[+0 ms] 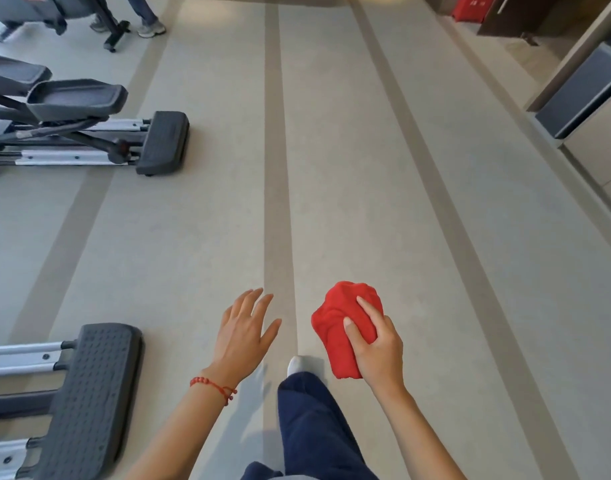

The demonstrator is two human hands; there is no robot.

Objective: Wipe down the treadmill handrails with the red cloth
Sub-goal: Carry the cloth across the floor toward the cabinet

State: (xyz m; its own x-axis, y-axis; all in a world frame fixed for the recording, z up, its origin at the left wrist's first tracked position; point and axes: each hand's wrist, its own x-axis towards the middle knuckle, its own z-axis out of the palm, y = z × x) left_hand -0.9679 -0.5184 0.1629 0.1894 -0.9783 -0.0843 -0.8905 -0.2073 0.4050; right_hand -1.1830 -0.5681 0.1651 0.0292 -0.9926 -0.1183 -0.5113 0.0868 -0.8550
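My right hand point(376, 344) grips a bunched red cloth point(338, 317) in front of me, low and right of centre, over the floor. My left hand point(243, 329) hovers beside it with its fingers spread and holds nothing; a red bead bracelet circles that wrist. No treadmill handrail shows in this view. My leg in dark blue trousers and a white shoe point(298, 365) steps forward between the hands.
Two elliptical machines stand along the left, one rear foot point(163, 142) farther off and one point(89, 393) close by my left side. Another person's legs point(148, 19) are at the top left. A beige floor with darker stripes runs ahead. Cabinets point(588, 95) line the right wall.
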